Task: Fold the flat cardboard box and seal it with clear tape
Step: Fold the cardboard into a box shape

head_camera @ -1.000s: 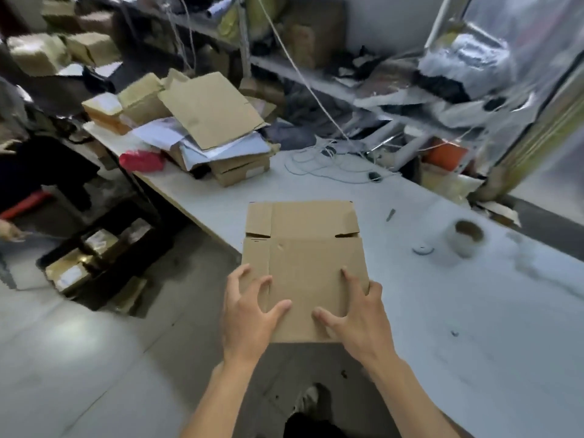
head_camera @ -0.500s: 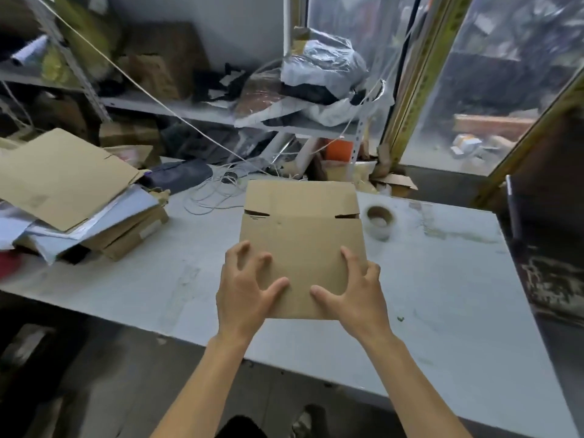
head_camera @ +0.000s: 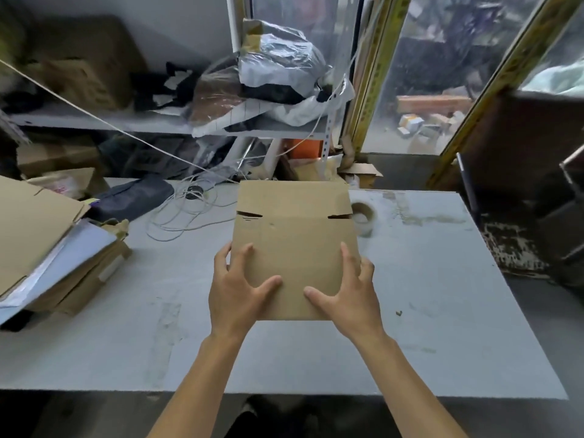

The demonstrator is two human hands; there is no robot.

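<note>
A flat brown cardboard box [head_camera: 294, 238] is held above the grey table [head_camera: 426, 311], its flaps pointing away from me. My left hand [head_camera: 235, 292] grips its lower left edge, thumb on top. My right hand [head_camera: 350, 294] grips the lower right edge the same way. A roll of clear tape [head_camera: 363, 216] stands on the table just right of the box's far corner, partly hidden by it.
A pile of flat cardboard and white mailers [head_camera: 53, 245] lies on the table's left. A coil of white cord [head_camera: 186, 210] lies behind the box. Cluttered shelves [head_camera: 164, 124] stand behind the table. A dark cabinet [head_camera: 534, 184] stands at the right.
My view has swung right, from the table's long side to face its end. The box stays in both hands and now hangs over the middle of the table, close to the tape roll.
</note>
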